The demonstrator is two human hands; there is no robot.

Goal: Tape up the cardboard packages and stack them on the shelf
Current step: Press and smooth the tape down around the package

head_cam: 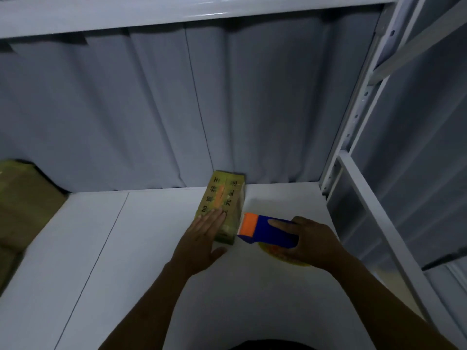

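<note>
A small cardboard package (225,198) with printed characters lies on the white shelf board (141,248), its long side pointing away from me, its top seam running lengthwise. My left hand (202,238) presses flat on the package's near end with straight fingers. My right hand (310,243) grips a blue tape dispenser (267,231) with an orange front end, which sits just right of the package's near corner. A yellowish roll of tape (283,256) shows under the dispenser and my palm.
Grey corrugated sheet (177,109) forms the back wall. A shelf beam (177,11) runs overhead. The rack's metal upright and braces (358,122) stand at the right. More cardboard packages (22,203) are piled at the far left of the board.
</note>
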